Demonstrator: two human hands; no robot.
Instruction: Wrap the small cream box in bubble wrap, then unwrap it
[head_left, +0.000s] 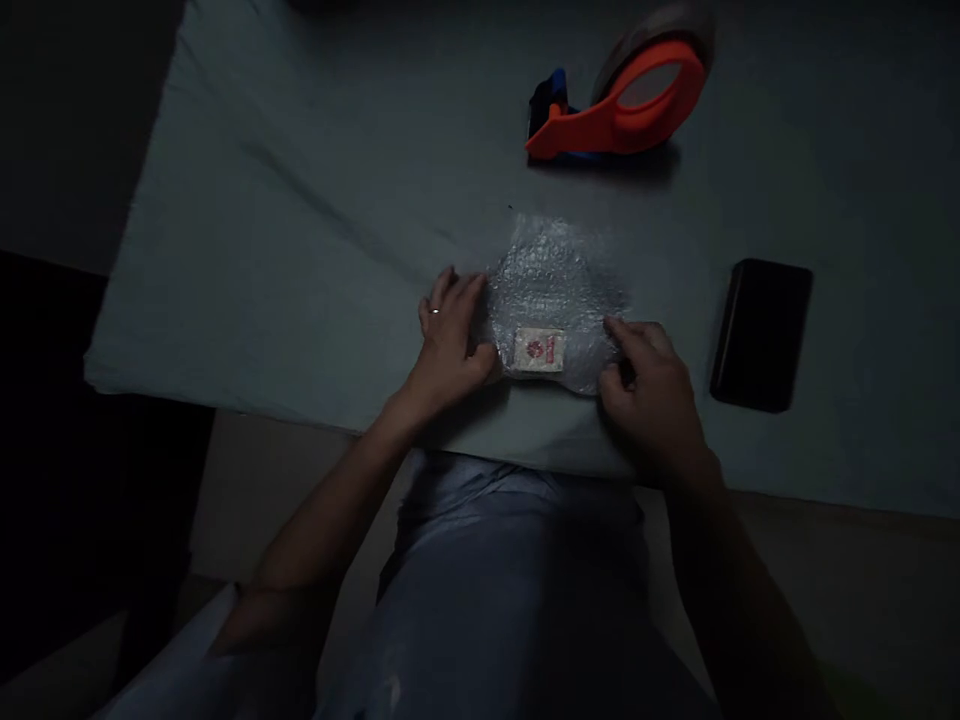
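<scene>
A sheet of clear bubble wrap [551,270] lies on the cloth-covered table, near its front edge. A small pale box with red print [538,349], like a card or match box, sits at the near end of the wrap. At the left edge of the sheet rests my left hand [452,340], a ring on one finger, its fingers spread and its thumb near the lower corner. My right hand [651,385] has its fingers curled at the opposite edge, gripping the wrap between thumb and forefinger. The fingertips of that hand are partly in shadow.
An orange tape dispenser [626,115] with a blue part and a roll of tape stands at the back, beyond the wrap. Right of my right hand lies a black rectangular object [763,335]. The green tablecloth [300,270] ends just before my lap. The light is dim.
</scene>
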